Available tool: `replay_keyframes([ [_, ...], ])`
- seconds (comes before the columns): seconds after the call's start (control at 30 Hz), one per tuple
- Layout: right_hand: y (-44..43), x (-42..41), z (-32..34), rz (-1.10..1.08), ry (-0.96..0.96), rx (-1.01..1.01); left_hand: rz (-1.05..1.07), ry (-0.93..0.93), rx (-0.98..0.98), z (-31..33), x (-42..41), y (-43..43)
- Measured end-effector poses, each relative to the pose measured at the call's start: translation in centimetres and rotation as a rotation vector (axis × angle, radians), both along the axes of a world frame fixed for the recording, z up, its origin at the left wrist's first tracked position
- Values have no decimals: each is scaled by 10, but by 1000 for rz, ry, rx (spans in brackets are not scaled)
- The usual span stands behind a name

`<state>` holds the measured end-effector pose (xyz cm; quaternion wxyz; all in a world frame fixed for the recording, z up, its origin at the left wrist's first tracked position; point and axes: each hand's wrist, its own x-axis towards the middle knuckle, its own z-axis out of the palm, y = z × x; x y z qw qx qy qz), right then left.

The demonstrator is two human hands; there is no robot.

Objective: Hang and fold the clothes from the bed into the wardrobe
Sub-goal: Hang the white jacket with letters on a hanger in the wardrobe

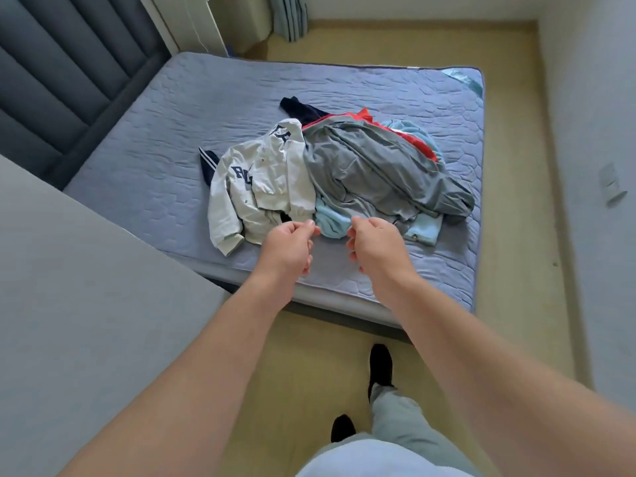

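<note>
A heap of clothes [347, 156] lies mid-bed [155, 146]: white lettered jacket [265, 191], grey garment [378, 173], pale blue one [330, 223]. The left hand [287, 246] and right hand [375, 242] hover at its near edge, fingers curled; whether they grip cloth is unclear.

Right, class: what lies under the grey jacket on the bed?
A light blue garment and a red garment poke out from beneath the grey jacket; anything else underneath is covered.
</note>
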<state>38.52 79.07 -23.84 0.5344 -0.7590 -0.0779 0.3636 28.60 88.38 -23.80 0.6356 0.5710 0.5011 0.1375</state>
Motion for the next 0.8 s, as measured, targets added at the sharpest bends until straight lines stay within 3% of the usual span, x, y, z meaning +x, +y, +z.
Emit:
replay_keyframes([
  [0.23,94,74,-35,67,94,-68,40,138,-33,-24,60,76],
  [0.47,197,90,-54,167,125,-142,94,222,-36,-62,70,177],
  [0.8,362,71,-170,194,153,-310,79,607,-50,-246,31,379],
])
